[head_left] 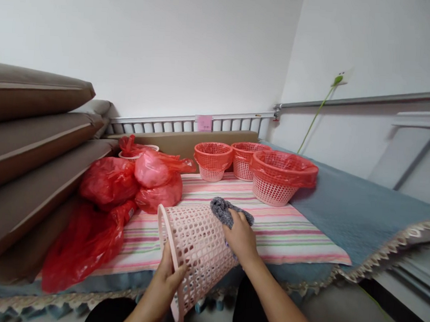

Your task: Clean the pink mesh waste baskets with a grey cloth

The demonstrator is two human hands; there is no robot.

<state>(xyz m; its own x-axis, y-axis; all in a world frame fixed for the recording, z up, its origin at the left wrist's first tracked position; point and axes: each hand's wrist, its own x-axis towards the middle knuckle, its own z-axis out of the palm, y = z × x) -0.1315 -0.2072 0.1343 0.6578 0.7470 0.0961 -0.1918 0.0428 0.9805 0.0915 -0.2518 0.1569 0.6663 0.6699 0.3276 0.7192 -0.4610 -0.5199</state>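
Note:
A pink plastic mesh wastebasket (205, 248) lies tilted on its side at the near edge of the striped cloth, its rim toward the left. My left hand (170, 275) grips that rim, the thumb on the outer wall and the fingers partly hidden inside. Near the basket's base, my right hand (241, 236) is closed on a grey fluffy cloth (228, 211) and presses it against the wall. To the left lie tied red plastic bags (158, 181) with stuffing inside and a loose red bag (83, 250).
Three pink wastebaskets with red liners, one of them the nearest basket (272, 189), stand upright farther back. Grey-brown cushions (35, 153) are stacked at the left. A striped cloth (291, 235) covers part of the blue bedspread (337, 199). A white radiator (154, 125) runs along the wall.

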